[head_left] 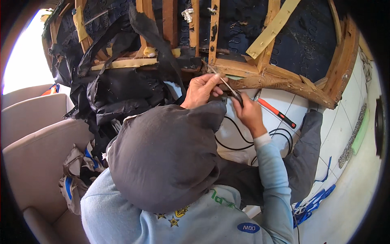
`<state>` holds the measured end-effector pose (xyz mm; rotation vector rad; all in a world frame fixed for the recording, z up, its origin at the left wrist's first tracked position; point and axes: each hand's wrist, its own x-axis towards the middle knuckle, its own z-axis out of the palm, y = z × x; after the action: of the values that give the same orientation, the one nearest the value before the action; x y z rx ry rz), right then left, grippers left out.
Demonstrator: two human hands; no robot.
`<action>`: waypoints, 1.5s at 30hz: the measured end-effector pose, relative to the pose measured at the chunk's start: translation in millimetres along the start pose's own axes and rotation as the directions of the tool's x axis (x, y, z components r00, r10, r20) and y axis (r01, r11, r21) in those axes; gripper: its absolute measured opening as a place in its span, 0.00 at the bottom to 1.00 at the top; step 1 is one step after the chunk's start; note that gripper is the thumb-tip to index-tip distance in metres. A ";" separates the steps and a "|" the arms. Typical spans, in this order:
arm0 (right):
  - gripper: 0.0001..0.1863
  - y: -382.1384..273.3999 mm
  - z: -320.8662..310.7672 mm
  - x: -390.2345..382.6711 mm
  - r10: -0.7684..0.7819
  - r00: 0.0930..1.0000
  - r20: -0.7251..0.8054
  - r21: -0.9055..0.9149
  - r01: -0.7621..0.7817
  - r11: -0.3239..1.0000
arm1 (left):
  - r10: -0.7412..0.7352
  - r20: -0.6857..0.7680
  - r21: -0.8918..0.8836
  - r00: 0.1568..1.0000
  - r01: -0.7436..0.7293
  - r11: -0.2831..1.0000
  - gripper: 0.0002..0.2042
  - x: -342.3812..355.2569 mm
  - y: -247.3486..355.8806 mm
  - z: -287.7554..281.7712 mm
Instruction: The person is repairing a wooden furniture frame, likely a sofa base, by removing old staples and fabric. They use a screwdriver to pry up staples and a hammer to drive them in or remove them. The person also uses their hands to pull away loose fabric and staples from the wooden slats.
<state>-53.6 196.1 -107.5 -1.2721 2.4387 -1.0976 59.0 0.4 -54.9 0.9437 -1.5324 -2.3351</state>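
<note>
My right hand is wrapped round the dark handle of a slim tool with a long metal shaft, which looks like a screwdriver. My left hand is closed, its thumb and fingertips pinching at the shaft toward the tip. That tip points up and left at the lower rail of an upturned wooden furniture frame. Brown covering with a row of fasteners wraps the rail beside my hands. Torn black cloth hangs from the frame to the left of my left hand.
On the white tiles right of my right hand lies a tool with a red and black handle. Black cable loops below. Beige upholstered pieces stand at left. Blue strapping and a green strip lie at right.
</note>
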 end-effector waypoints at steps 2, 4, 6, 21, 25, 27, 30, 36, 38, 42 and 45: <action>0.16 9.1 4.9 24.0 -0.113 0.992 -0.059 -0.200 0.100 0.975 | 0.008 -0.023 -0.020 1.000 -0.008 1.000 0.23 5.1 -1.9 -2.2; 0.16 11.5 7.9 30.4 -0.179 0.979 -0.094 -0.262 0.149 0.954 | 0.017 -0.053 -0.002 0.998 -0.017 1.000 0.24 4.0 0.7 3.0; 0.16 17.7 10.1 27.6 -0.201 0.972 -0.120 -0.194 0.176 0.965 | 0.053 -0.009 0.036 0.999 -0.052 0.998 0.20 1.6 -2.2 -0.5; 0.14 -63.6 -45.3 -16.4 0.282 0.951 0.129 0.253 -0.307 0.917 | 0.001 -0.071 0.084 0.997 0.005 0.996 0.18 0.8 15.6 4.4; 0.14 -74.6 -48.5 -13.4 0.281 0.955 0.093 0.127 -0.291 0.948 | -0.032 -0.078 0.086 0.996 0.039 0.995 0.21 0.9 16.3 2.5; 0.14 -73.4 -38.3 -13.2 0.086 0.988 -0.129 -0.021 -0.090 0.996 | -0.026 -0.074 0.055 0.997 0.031 0.998 0.21 2.5 10.7 -1.3; 0.13 -66.7 -34.8 -15.4 0.129 0.988 -0.086 0.023 -0.128 0.992 | -0.035 -0.077 0.055 0.996 0.040 0.998 0.22 3.7 10.0 -1.2; 0.16 -68.1 -50.1 5.0 0.357 0.862 0.361 0.374 -0.485 0.791 | -0.043 -0.091 0.001 0.995 0.044 0.999 0.24 2.6 11.2 0.2; 0.16 -66.2 -45.8 21.9 0.241 0.935 0.262 0.307 -0.317 0.897 | -0.062 -0.105 -0.053 0.993 0.056 0.997 0.25 4.3 16.6 -1.1; 0.15 -55.1 -38.9 13.8 0.226 0.942 0.247 0.435 -0.316 0.843 | 0.019 -0.114 0.094 0.993 -0.008 0.996 0.23 -2.3 18.8 -6.4; 0.14 -36.2 -40.7 -20.2 0.335 0.910 0.243 0.436 -0.411 0.800 | 0.306 -0.228 0.315 0.924 -0.227 0.922 0.15 -1.3 20.3 -13.2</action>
<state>-37.0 220.1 -57.2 -0.6521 1.9961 -1.3115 64.4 -18.0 -40.0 0.9926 -1.7770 -1.7468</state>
